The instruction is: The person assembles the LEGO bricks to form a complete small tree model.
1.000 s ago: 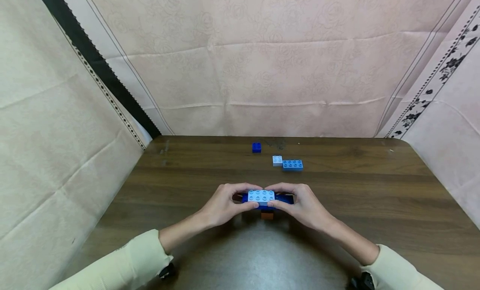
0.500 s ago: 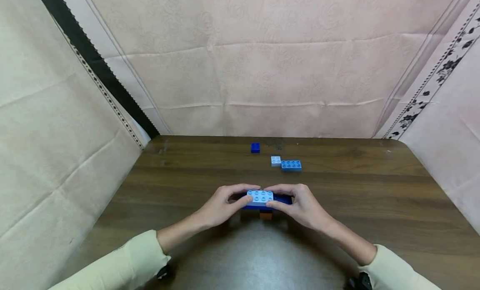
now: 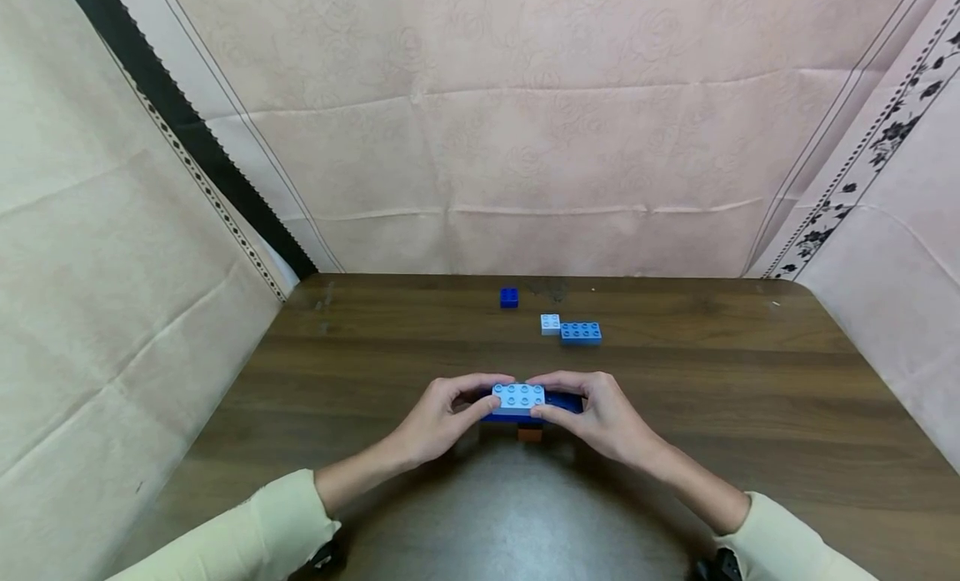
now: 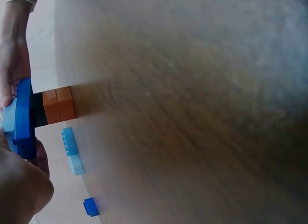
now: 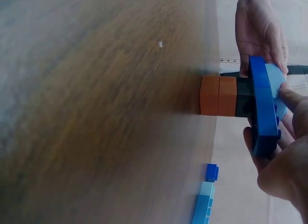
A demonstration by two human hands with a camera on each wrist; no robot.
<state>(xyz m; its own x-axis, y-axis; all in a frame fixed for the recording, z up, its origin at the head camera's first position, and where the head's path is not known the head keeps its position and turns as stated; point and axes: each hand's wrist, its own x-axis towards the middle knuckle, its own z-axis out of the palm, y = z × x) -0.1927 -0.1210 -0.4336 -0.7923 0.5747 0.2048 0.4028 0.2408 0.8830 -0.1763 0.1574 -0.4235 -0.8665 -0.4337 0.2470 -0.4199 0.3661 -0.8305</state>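
A tower of toy building bricks stands on the table: orange-brown bricks (image 5: pixel 218 96) at the bottom, a dark brick (image 5: pixel 244 97) above, and a long dark blue layer (image 5: pixel 264 111) laid crosswise. On top of that layer sits a light blue brick (image 3: pixel 517 396), left of its middle in the head view. My left hand (image 3: pixel 444 414) grips the left end, thumb against the light blue brick and fingers behind. From the other side my right hand (image 3: pixel 603 414) holds the light blue brick, thumb at its front and index finger behind it. Some fingertips are hidden behind the bricks.
Beyond the tower on the brown wooden table (image 3: pixel 360 348) lie a small pale blue brick (image 3: pixel 550 324) beside a longer medium blue brick (image 3: pixel 581 333). A small dark blue brick (image 3: pixel 509 298) lies nearer the back edge. Patterned cloth (image 3: pixel 525 147) hangs behind.
My left thumb has shifted from the front of the light blue brick to its left end. The right hand keeps its hold. The head view has drifted slightly.
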